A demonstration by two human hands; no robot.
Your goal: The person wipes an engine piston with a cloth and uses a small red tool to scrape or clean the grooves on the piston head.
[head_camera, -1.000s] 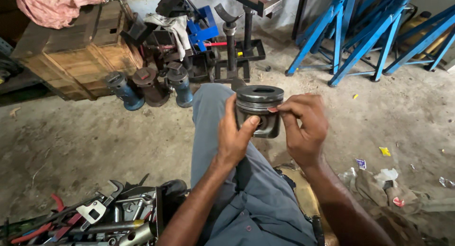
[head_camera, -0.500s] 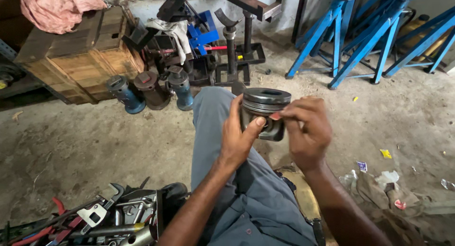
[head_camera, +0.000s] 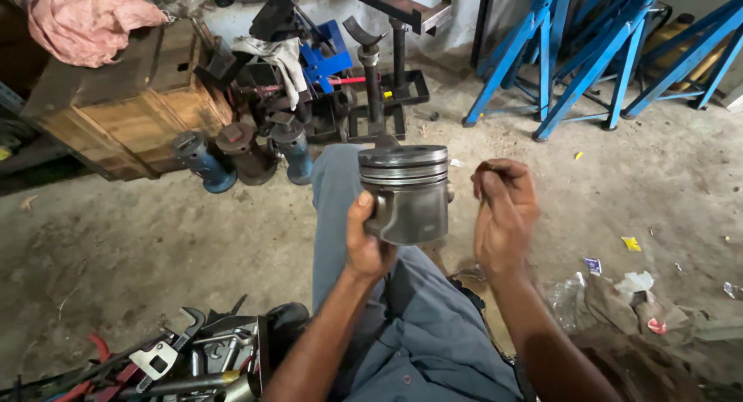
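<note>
Head view: a grey metal piston with ringed grooves round its crown (head_camera: pixel 405 191) is held upright above the knee, gripped by the left hand (head_camera: pixel 368 239), whose thumb is pressed on the skirt's near side and whose fingers are wrapped behind it. A second ago both hands were closed on the piston, the right fingertips laid on its crown edge; half a second ago they were still touching it. Now the right hand (head_camera: pixel 503 212) is seen drawn off to the piston's right, just beside it and no longer touching, its fingers curled loosely inward with the tips pinched together; whether anything small is held between them cannot be told. The piston is shown turned more upright than before, its flat top level. Below the left forearm a heap of spanners and pliers (head_camera: pixel 166 363) is seen; beyond the hands three small bottle jacks (head_camera: pixel 248 153) are stood beside a wooden crate (head_camera: pixel 128 108).
</note>
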